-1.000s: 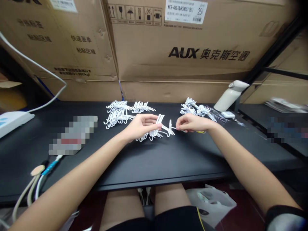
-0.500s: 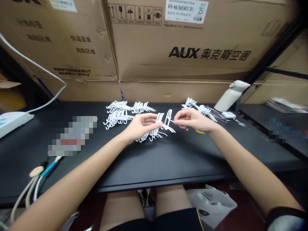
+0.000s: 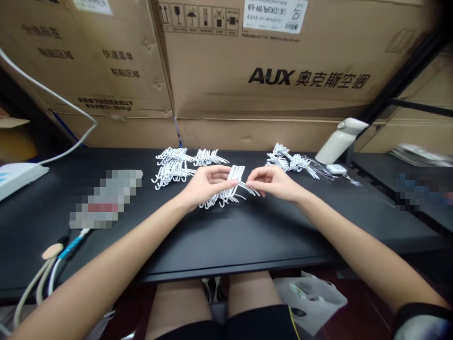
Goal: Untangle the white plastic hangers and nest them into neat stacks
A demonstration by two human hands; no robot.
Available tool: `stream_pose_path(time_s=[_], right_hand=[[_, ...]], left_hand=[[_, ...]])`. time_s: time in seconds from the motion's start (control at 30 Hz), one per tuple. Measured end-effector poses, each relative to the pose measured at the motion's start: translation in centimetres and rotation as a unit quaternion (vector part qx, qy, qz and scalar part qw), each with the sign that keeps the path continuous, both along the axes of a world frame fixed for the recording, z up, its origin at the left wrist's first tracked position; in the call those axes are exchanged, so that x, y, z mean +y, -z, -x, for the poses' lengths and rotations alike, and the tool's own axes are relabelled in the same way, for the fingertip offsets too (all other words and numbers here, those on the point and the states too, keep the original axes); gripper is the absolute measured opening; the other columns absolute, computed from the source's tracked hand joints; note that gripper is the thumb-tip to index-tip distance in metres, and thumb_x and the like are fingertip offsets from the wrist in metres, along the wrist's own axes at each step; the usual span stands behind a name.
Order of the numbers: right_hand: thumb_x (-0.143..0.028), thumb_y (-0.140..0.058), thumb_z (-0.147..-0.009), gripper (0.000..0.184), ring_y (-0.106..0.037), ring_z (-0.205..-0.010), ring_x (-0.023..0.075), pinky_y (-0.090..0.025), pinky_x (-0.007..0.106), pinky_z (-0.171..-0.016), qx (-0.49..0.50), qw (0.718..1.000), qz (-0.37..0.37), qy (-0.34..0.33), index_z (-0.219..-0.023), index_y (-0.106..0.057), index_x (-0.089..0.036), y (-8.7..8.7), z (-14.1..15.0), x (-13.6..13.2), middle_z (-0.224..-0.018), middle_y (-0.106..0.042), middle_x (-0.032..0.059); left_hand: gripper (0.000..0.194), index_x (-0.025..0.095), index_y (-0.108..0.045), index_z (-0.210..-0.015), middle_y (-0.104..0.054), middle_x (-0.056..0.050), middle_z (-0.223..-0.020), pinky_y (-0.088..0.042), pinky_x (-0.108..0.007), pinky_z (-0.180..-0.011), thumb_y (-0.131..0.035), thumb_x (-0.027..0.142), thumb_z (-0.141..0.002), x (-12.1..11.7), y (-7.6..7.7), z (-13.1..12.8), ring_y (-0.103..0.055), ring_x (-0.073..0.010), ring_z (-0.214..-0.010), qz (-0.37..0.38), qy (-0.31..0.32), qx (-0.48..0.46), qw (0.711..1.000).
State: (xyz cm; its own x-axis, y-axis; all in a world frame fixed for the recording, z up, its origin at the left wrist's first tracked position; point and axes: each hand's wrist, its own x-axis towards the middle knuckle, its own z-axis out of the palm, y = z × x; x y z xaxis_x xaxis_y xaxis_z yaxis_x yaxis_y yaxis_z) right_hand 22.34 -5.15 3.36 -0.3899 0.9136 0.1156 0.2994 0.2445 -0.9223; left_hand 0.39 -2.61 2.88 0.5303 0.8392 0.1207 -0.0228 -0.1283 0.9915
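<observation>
My left hand [image 3: 208, 186] is closed on a small row of white wire hooks [image 3: 236, 173], held side by side between thumb and fingers above the black table. From the right, my right hand [image 3: 271, 182] pinches the thin ends of one or more of these hooks; its exact grip is partly hidden. Just below my left hand lies a pile of similar hooks [image 3: 222, 200], partly covered by it. More hooks lie in neat clusters [image 3: 173, 170] behind and left of my left hand. Beyond my right hand sits a bunch of tangled white hooks [image 3: 299, 163].
Large cardboard boxes [image 3: 212, 85] stand along the table's back. A white bottle [image 3: 339, 141] and a small white case [image 3: 336, 169] are at the back right. On the left are a blurred flat object [image 3: 109, 193], cables [image 3: 49, 269] and a white power strip [image 3: 21, 177].
My right hand brought a single white hook leftward, raised it, and put it against the row in my left hand. The left hand stayed nearly still.
</observation>
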Motion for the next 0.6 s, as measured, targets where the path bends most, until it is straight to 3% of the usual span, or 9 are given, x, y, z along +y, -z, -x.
stream_pose_path(time_s=[0.23,0.43,0.6], right_hand=[[-0.038,-0.068,-0.076,0.025,-0.051,-0.053,0.0098,-0.043,0.024,-0.051,0.031,0.999,-0.020,0.007,-0.077,-0.063,-0.014,0.7,1.0,-0.5,-0.063,-0.058,-0.0002],[-0.037,-0.066,-0.078,0.022,-0.057,-0.068,0.0141,-0.047,0.027,-0.063,0.055,0.994,-0.096,0.022,-0.078,-0.062,-0.016,1.7,1.9,-0.8,-0.077,-0.063,0.0032],[-0.037,-0.062,-0.082,0.022,-0.057,-0.061,0.0142,-0.047,0.028,-0.059,0.011,0.983,-0.177,0.057,-0.073,-0.062,-0.017,1.9,2.2,-1.4,-0.070,-0.062,0.0035]], left_hand=[[0.045,0.013,-0.067,-0.101,-0.073,-0.010,-0.096,-0.054,-0.036,-0.084,-0.082,0.028,-0.061,0.0,0.2,0.1,-0.069,-0.0208,-0.086,0.016,0.006,0.003,1.000],[0.048,0.013,-0.067,-0.106,-0.073,-0.011,-0.097,-0.054,-0.037,-0.084,-0.081,0.028,-0.062,-0.2,0.1,0.0,-0.069,-0.0229,-0.087,0.012,0.021,0.012,1.000],[0.048,0.013,-0.067,-0.104,-0.072,-0.011,-0.099,-0.054,-0.036,-0.083,-0.081,0.031,-0.062,-0.2,0.1,0.0,-0.069,-0.0231,-0.088,-0.002,0.028,0.027,0.999]])
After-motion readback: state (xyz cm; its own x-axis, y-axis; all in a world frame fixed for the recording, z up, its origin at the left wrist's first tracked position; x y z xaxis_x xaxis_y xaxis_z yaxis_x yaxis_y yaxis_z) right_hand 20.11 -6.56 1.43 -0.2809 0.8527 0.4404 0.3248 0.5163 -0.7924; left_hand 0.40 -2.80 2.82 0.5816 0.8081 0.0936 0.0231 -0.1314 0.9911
